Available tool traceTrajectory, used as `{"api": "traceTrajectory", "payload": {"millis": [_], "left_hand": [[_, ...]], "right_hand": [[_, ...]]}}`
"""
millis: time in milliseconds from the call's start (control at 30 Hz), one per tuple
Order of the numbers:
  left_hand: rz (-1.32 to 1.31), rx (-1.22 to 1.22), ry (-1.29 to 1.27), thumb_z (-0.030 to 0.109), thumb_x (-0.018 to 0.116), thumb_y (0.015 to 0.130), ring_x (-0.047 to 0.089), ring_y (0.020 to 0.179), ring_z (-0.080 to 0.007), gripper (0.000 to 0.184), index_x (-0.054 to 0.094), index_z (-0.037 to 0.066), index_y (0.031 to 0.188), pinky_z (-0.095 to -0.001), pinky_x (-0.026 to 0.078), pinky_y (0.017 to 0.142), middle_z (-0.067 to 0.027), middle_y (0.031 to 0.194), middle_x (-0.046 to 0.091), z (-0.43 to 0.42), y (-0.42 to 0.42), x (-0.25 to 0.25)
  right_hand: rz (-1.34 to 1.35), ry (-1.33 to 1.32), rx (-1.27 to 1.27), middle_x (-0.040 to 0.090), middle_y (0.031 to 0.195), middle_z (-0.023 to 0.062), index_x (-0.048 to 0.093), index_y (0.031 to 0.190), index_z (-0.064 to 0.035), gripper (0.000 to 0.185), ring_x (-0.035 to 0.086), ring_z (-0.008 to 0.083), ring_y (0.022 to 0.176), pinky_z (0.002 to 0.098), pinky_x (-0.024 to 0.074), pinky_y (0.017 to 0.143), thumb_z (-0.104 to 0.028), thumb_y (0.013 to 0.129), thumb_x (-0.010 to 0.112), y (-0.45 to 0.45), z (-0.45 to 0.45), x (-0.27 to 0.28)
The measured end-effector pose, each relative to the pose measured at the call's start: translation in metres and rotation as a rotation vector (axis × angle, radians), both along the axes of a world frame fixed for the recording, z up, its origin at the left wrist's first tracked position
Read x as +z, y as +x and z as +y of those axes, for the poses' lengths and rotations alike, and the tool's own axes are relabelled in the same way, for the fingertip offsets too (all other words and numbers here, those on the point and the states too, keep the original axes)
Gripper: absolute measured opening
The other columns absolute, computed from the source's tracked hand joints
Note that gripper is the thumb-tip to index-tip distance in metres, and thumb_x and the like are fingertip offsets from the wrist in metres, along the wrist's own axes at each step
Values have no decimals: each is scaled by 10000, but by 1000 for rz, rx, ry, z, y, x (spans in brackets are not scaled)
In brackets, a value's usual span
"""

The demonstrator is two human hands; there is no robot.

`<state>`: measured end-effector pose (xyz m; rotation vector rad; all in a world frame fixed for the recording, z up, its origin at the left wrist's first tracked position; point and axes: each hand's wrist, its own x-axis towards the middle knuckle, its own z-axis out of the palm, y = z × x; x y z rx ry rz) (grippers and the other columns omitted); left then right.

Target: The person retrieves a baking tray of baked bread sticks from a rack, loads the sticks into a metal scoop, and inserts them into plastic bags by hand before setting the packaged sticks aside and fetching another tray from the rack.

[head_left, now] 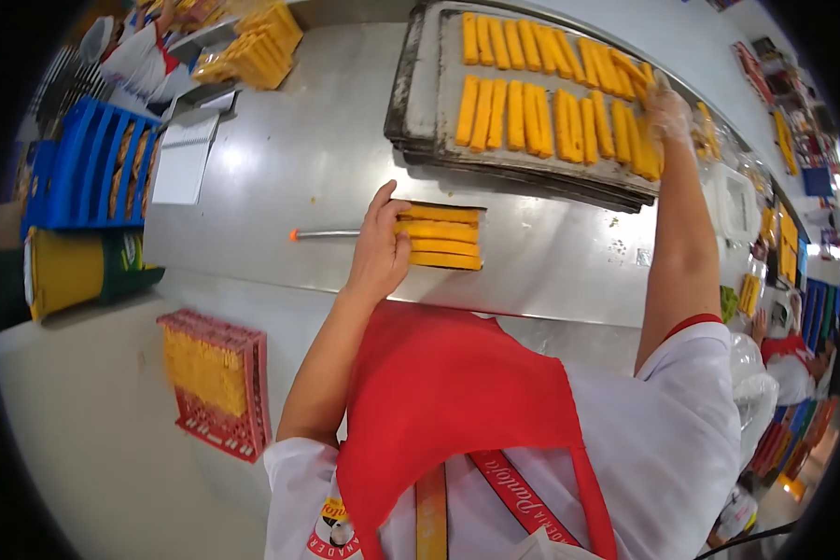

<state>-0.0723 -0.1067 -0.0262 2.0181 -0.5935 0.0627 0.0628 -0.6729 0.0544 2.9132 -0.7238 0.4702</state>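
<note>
A short row of yellow breadsticks (439,239) lies on a dark-edged flat holder low on the steel table. My bare left hand (381,245) grips the row's left end, thumb and fingers against the sticks. A metal rod (327,233) with an orange tip sticks out to the left from beneath this hand. At upper right, my right hand (668,114), in a clear plastic glove, closes on breadsticks (646,79) at the end of the baking tray (429,103); its fingertips are partly hidden. Two rows of breadsticks cover that tray, which tops a dark stack.
A notepad (183,168) lies at the table's left, with bagged breadsticks (252,51) behind it. Blue crates (89,168) and a yellow-green bin (75,271) stand left. A red crate (257,392) of yellow sticks sits below. Other people work at upper left and far right.
</note>
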Motion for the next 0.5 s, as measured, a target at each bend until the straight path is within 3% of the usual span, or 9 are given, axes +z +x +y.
{"api": "traceTrajectory", "payload": {"millis": [100, 167, 233, 300, 333, 400, 467, 500], "left_hand": [[17, 16, 30, -16, 493, 858, 448, 1335, -431, 389, 506, 45, 1242, -459, 436, 1059, -224, 1542, 373, 0, 0, 4], [19, 15, 46, -17, 492, 857, 452, 1331, -428, 381, 512, 42, 1233, -458, 441, 1054, -225, 1538, 376, 0, 1, 5], [35, 11, 55, -18, 493, 851, 464, 1320, -427, 371, 526, 39, 1216, -450, 449, 1048, -224, 1528, 385, 0, 1, 6], [23, 9, 60, -21, 494, 844, 470, 1314, -428, 368, 536, 35, 1205, -449, 450, 1046, -226, 1521, 393, 0, 2, 6], [12, 9, 64, -25, 495, 836, 475, 1307, -429, 365, 546, 32, 1193, -447, 452, 1044, -227, 1514, 402, 0, 2, 5], [3, 17, 63, -23, 500, 828, 480, 1302, -430, 347, 562, 26, 1165, -448, 455, 1035, -232, 1509, 409, 0, 3, 2], [-10, 14, 58, -20, 505, 819, 484, 1296, -430, 330, 579, 20, 1138, -448, 458, 1026, -237, 1505, 416, 0, 1, 1], [1, 19, 80, -22, 509, 809, 489, 1290, -431, 318, 592, 15, 1114, -447, 464, 1014, -244, 1504, 418, 0, 1, 2]], "right_hand": [[152, 84, -4, 724, 1092, 185, 656, 1282, -116, 455, 690, 360, 996, 447, 540, 840, -431, 965, 569, 3, 25, 23], [136, 108, 30, 721, 1097, 180, 680, 1238, -124, 386, 681, 349, 1035, 431, 533, 862, -374, 965, 571, 28, -54, -31], [116, 128, 53, 718, 1102, 175, 704, 1195, -132, 322, 672, 338, 1074, 414, 526, 884, -316, 965, 573, 29, -48, -22], [191, -246, -27, 727, 1074, 163, 724, 1123, -100, 279, 686, 306, 1036, 377, 523, 866, -296, 967, 601, 7, 7, 19], [192, -246, -28, 727, 1074, 163, 724, 1123, -100, 279, 686, 306, 1036, 377, 523, 866, -296, 967, 601, -8, 40, 36], [-152, 443, 158, 737, 1011, 151, 718, 1067, -55, 242, 697, 273, 955, 343, 519, 826, -260, 973, 632, -43, 101, 59], [-304, 1141, 369, 726, 915, 175, 705, 1032, 6, 236, 694, 271, 843, 336, 524, 773, -216, 975, 648, -85, 150, 37], [-288, 957, 454, 721, 892, 192, 701, 1021, 22, 222, 699, 281, 817, 345, 530, 744, -188, 967, 651, -100, 171, 25]]}}
